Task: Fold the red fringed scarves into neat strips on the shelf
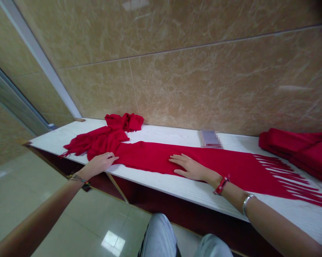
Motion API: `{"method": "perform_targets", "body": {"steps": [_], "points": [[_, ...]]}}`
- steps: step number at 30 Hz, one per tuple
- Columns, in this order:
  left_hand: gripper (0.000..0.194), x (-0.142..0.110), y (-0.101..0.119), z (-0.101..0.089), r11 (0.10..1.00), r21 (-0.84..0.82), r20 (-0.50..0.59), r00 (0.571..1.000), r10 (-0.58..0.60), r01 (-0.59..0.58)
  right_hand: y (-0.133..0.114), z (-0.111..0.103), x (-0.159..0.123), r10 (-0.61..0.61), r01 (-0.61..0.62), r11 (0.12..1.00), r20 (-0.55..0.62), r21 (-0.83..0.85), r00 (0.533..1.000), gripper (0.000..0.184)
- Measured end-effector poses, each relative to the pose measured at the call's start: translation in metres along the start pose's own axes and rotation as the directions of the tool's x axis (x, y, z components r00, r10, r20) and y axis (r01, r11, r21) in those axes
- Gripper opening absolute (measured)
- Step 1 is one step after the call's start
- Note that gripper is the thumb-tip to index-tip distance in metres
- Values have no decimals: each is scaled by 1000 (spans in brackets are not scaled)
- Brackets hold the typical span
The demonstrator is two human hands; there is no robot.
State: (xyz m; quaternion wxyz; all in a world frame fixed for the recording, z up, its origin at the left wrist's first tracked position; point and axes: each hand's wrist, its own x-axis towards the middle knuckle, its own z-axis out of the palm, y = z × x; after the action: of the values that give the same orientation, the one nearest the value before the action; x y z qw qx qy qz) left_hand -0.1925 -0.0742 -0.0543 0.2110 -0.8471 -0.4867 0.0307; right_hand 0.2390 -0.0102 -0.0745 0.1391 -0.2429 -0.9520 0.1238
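Note:
A long red scarf (150,157) lies along the white tabletop, its right part flat and its fringe spread out at the right end. Toward the left the cloth turns into a bunched, wrinkled heap. My left hand (100,165) is at the scarf's near edge beside this heap, its fingers curled and closed on the cloth. Flat on the smooth stretch, my right hand (190,167) rests with its fingers extended and slightly apart. What lies beneath my right palm is hidden.
A crumpled red cloth (124,122) lies against the tiled wall (177,82). Near the wall stands a blurred-out flat item (210,139). Folded red cloth (297,150) is piled at the right. Open dark red shelves (161,200) sit below the top, above my knees (161,235).

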Motion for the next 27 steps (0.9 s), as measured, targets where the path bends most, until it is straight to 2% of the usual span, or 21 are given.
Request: {"method": "perform_targets", "body": {"steps": [4,7,9,13,18,22,25,27], "points": [[33,8,1,-7,1000,-1,1,1000,9,-9,-5,-8,-2,-46,46,999,3,8,999,48],[33,20,14,-20,999,-33,-53,998,24,-26,-11,-13,-3,-109,109,994,-5,31,994,45],[33,29,28,-26,995,-51,-71,994,79,-83,-13,-14,-3,-126,126,991,-3,46,992,45],[34,43,47,-30,972,-85,-23,976,216,-218,-14,-11,-4,-124,123,991,27,50,992,41],[29,37,44,-31,979,-119,-52,986,158,-163,-13,-11,-5,-137,136,990,19,39,990,41],[28,31,45,-34,982,-122,-3,989,147,-147,-16,-12,-6,-155,154,988,44,22,987,38],[28,39,52,-43,975,-174,10,990,141,-137,-18,-13,-5,-168,167,986,66,11,984,36],[28,53,63,-49,964,-226,-24,990,140,-142,-19,-13,-5,-178,178,984,73,8,981,36]]}}
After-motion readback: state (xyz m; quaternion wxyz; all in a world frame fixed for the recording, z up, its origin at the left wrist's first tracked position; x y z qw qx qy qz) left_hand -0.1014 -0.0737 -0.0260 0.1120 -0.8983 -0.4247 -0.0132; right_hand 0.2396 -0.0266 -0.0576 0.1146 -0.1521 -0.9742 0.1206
